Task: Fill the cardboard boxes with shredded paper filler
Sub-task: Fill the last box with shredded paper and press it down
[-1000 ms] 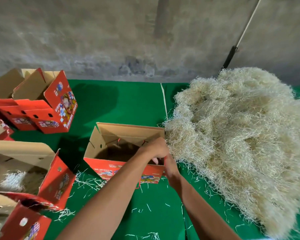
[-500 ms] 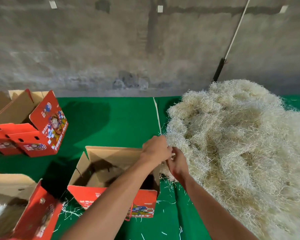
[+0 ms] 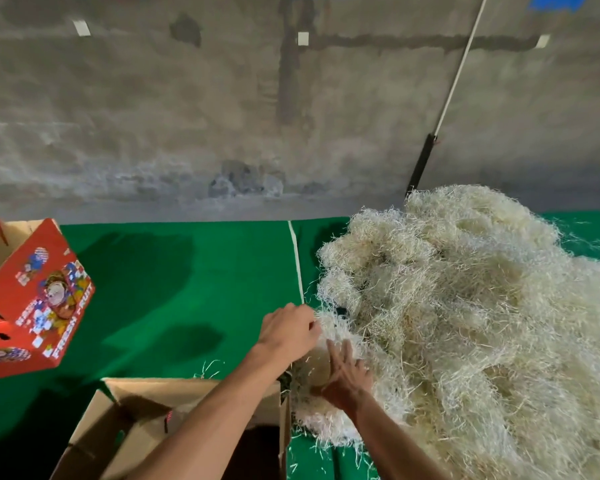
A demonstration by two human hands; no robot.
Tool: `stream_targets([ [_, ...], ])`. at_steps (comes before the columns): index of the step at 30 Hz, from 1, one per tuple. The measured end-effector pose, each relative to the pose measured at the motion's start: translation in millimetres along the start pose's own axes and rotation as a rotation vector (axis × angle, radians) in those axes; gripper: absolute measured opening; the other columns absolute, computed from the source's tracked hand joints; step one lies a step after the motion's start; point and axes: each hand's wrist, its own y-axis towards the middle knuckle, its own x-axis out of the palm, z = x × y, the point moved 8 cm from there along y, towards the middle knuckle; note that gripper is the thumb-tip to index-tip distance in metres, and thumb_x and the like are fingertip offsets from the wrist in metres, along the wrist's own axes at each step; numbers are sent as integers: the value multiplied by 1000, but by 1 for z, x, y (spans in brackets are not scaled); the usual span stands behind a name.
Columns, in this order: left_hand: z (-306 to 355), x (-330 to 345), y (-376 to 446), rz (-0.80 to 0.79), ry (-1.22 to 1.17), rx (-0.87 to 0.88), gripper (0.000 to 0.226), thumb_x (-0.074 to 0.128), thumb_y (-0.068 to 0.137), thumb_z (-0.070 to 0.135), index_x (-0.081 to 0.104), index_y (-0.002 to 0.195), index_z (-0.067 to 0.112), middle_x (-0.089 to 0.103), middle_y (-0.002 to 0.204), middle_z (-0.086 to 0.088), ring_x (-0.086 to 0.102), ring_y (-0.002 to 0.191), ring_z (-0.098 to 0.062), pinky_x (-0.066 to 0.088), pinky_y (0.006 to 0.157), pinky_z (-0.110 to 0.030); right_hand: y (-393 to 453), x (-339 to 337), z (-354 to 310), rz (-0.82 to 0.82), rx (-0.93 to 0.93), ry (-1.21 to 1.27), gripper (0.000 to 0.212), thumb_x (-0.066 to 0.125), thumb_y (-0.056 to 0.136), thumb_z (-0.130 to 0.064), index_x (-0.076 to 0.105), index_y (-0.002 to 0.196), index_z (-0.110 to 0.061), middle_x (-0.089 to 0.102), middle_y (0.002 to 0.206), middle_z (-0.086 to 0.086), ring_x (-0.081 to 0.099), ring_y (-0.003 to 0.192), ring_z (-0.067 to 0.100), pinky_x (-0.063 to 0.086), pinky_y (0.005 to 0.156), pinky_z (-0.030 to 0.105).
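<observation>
The shredded paper filler (image 3: pixel 465 323) is heaped on the green table (image 3: pixel 187 289), to the right of the open cardboard box (image 3: pixel 125 420), which stands just beside the heap's near-left edge. A clump at that edge is gathered between both hands: the left hand (image 3: pixel 288 332) is curled on its far side, and the right hand (image 3: pixel 343 379) is pressed against it with straight fingers. The box lies left and nearer, under the left forearm. On a red box (image 3: pixel 35 299) at the left, "FRESH FRUIT" is partly readable.
</observation>
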Motion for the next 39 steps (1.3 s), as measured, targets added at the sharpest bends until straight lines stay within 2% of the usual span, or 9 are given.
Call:
stream_targets([
  [5,-22,6,5,-7,4,-25,32,55,100,29,56,69,23,55,56,11,47,43,-2,54,78,-31,-2,12,7,65,1,-6,73,55,94,-24,17,156,-32,35,152,9,49,130,37,29,116,59],
  [11,-43,-22,-10,16,-3,-32,36,55,101,36,57,68,22,55,52,10,43,37,-2,46,55,-22,-19,-28,-19,184,-127,109,20,45,106,-18,54,121,-27,54,107,-7,61,84,8,59,84,28],
  [16,-63,-49,-39,-177,-81,-22,54,44,93,70,62,77,22,74,82,-6,48,48,-12,42,50,-25,-35,-84,-50,296,-127,78,30,50,104,-17,54,134,-18,59,108,-4,62,75,10,49,52,15],
  [20,-74,-66,-80,-372,-120,-69,67,59,59,93,66,92,35,69,95,9,63,80,-7,54,78,-34,-68,-138,-75,487,-190,142,30,57,100,-15,56,130,-17,65,109,-1,67,78,15,58,65,22],
  [24,-101,-71,-109,-449,87,-117,40,72,85,45,67,121,28,65,123,7,63,103,-18,51,86,-31,-103,-187,-98,631,-280,359,38,62,97,-16,57,135,-19,67,114,1,63,72,7,49,59,13],
  [27,-102,-74,-125,-394,79,-77,19,56,97,23,73,105,17,73,108,-4,66,81,-21,44,60,-22,-130,-218,-116,706,-353,483,39,61,98,-15,57,137,-17,62,131,3,54,65,4,47,61,14],
  [30,-95,-78,-135,-404,132,-39,20,52,97,21,71,103,16,68,102,-4,62,84,-21,45,70,-29,-156,-247,-129,790,-390,572,41,61,96,-10,57,137,-15,61,137,7,56,78,12,59,79,33],
  [35,-97,-77,-145,-444,164,-93,43,54,94,15,61,134,28,57,141,-1,58,122,-26,46,97,-35,-180,-270,-148,780,-422,880,44,62,99,-18,51,142,-16,69,87,3,48,45,0,44,43,18],
  [39,-108,-76,-153,-495,153,-158,49,51,93,15,55,140,29,52,147,-2,52,128,-27,44,106,-36,-192,-283,-162,769,-403,1120,55,64,98,-30,47,147,-9,69,97,5,61,79,18,59,82,40],
])
